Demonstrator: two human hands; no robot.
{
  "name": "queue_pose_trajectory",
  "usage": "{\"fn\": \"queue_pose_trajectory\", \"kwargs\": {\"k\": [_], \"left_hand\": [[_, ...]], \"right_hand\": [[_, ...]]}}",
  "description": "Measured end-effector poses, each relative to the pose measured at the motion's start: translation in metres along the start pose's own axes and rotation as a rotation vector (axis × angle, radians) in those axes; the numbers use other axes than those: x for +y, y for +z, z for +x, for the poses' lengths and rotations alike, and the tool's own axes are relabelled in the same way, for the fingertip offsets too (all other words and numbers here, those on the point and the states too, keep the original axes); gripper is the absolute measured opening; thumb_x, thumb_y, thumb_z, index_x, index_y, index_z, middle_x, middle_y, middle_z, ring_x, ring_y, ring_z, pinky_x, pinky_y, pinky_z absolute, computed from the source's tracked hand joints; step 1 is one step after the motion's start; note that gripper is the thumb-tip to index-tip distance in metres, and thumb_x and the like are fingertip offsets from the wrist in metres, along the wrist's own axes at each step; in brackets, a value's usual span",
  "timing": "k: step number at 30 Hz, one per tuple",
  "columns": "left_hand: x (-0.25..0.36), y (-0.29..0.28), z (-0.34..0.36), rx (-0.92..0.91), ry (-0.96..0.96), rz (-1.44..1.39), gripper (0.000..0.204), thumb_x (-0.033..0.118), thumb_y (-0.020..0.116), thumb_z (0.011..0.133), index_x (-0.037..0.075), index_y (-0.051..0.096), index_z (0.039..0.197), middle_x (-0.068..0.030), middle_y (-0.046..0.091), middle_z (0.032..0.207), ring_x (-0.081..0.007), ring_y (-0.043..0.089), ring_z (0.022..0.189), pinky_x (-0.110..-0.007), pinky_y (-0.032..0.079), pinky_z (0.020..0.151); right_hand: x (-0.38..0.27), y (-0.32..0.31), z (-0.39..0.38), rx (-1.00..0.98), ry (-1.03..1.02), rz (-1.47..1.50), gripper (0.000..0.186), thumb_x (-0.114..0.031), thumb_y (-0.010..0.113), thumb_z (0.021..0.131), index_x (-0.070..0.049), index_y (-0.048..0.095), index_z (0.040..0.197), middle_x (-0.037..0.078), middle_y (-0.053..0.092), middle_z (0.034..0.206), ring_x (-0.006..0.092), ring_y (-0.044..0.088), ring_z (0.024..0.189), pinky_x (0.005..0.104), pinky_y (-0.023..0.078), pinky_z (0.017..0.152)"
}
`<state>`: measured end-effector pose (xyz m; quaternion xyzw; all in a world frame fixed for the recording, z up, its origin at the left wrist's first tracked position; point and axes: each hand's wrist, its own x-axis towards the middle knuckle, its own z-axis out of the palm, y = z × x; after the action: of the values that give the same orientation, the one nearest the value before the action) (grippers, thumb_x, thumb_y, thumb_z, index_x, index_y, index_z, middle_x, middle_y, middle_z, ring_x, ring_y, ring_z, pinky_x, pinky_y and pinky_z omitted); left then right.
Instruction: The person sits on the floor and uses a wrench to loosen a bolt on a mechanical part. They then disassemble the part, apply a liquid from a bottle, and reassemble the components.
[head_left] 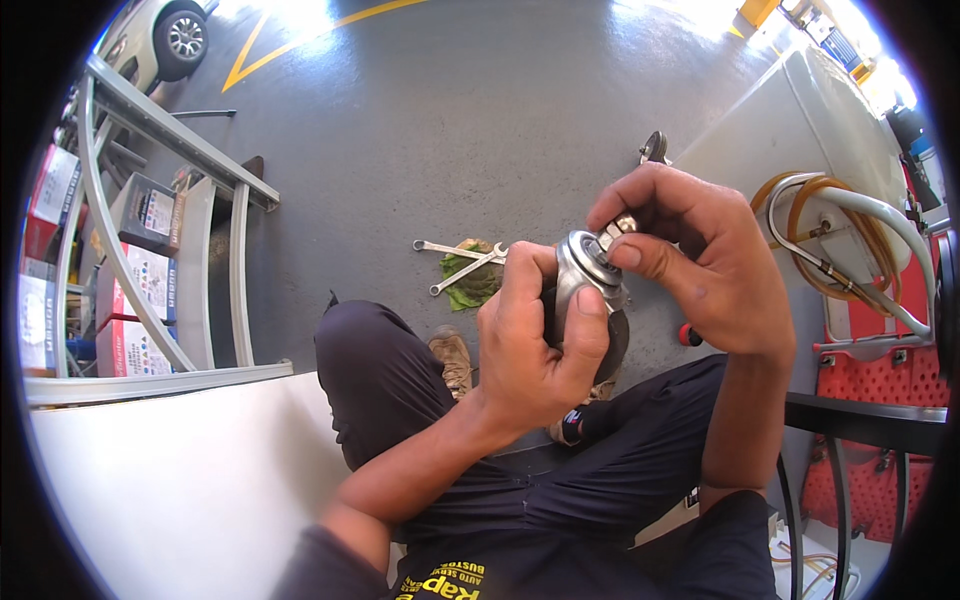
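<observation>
Fingers (640,185) of the right hand (715,270) pinch a silver metal hex fitting (622,225) atop a round, ringed silver metal part (578,262), which the left hand (535,345) clamps; hand-turning appears under way, direction unclear, likely calling for steady alignment. Beyond, silver combination wrenches (440,248) lie crossed over a crumpled green cloth (468,292).

Grey floor (380,150), shiny under white glare (285,12) | yellow line (350,21) over there | metal rack (242,280) holding boxes (145,350) | pale car (138,38) parked beyond

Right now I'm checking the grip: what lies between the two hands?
In the head view, a silvery metal part: the left hand grips its round body, the right hand pinches a hex-faced piece at its end.
</observation>
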<state>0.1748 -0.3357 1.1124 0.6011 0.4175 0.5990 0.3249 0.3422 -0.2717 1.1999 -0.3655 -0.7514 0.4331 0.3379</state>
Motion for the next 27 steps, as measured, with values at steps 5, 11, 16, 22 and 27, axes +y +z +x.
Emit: {"fn": "queue_pose_trajectory", "kwargs": {"k": [5,11,16,22,27], "left_hand": [[-0.001,-0.003,-0.003,0.022,0.029,0.080,0.029,0.019,0.065,0.096,-0.004,0.050,0.107,-0.0131,0.062,0.078,-0.0210,0.065,0.066,-0.035,0.051,0.060],[-0.005,-0.002,-0.002,-0.003,0.050,0.140,0.030,0.019,0.065,0.096,-0.004,0.052,0.109,-0.0144,0.063,0.081,-0.0230,0.066,0.067,-0.036,0.052,0.060],[-0.003,-0.002,0.001,-0.018,-0.030,0.037,0.028,0.018,0.065,0.096,-0.004,0.055,0.110,-0.0131,0.065,0.082,-0.0196,0.066,0.069,-0.034,0.052,0.063],[-0.008,-0.001,0.002,-0.022,-0.027,0.019,0.027,0.024,0.057,0.104,-0.002,0.055,0.109,-0.0049,0.065,0.080,-0.0069,0.057,0.071,-0.026,0.047,0.063],[-0.001,0.004,0.001,-0.023,-0.113,-0.047,0.028,0.021,0.066,0.099,-0.003,0.054,0.109,-0.0115,0.068,0.082,-0.0141,0.066,0.070,-0.032,0.052,0.064]], "right_hand": [[-0.011,0.003,-0.001,-0.013,0.076,-0.166,0.021,-0.015,0.078,0.092,0.003,0.069,0.100,0.003,0.066,0.077,0.0060,0.060,0.068,0.0231,0.048,0.063],[-0.007,0.007,0.002,0.054,0.012,-0.347,0.029,-0.026,0.079,0.092,0.002,0.070,0.090,0.006,0.061,0.061,0.0092,0.057,0.055,0.0270,0.042,0.052],[0.005,0.005,0.005,0.072,-0.071,-0.393,0.032,-0.030,0.079,0.092,0.001,0.071,0.091,0.006,0.062,0.062,0.0095,0.056,0.055,0.0267,0.043,0.053],[0.011,-0.002,0.001,0.006,0.055,-0.059,0.033,-0.030,0.077,0.095,0.002,0.070,0.099,0.003,0.068,0.084,0.0077,0.060,0.076,0.0227,0.049,0.069],[0.013,-0.010,0.001,-0.032,0.061,-0.058,0.034,-0.031,0.075,0.097,0.002,0.070,0.102,0.003,0.069,0.088,0.0080,0.061,0.080,0.0234,0.049,0.071]]}}
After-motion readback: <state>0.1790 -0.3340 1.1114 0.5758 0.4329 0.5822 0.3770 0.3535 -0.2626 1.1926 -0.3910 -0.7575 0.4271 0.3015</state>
